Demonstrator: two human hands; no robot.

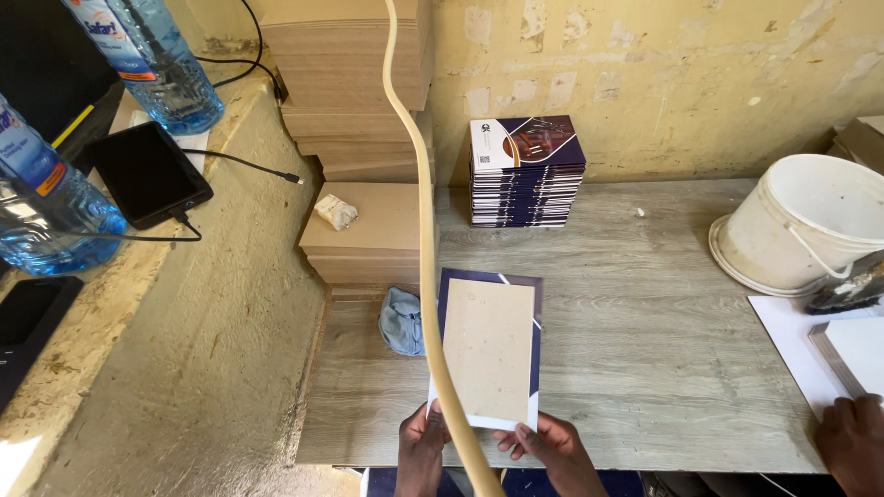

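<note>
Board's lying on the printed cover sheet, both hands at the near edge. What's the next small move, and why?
Probably fold the near flap up: the brown board sits inside the blue cover sheet, margins showing, with left hand and right hand at that edge.

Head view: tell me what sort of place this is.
Probably a small bookbinding or print-finishing workshop. Tall stacks of brown board stand against the wall, a pile of printed covers sits on the worktable, and both hands press a board onto a cover sheet.
</note>
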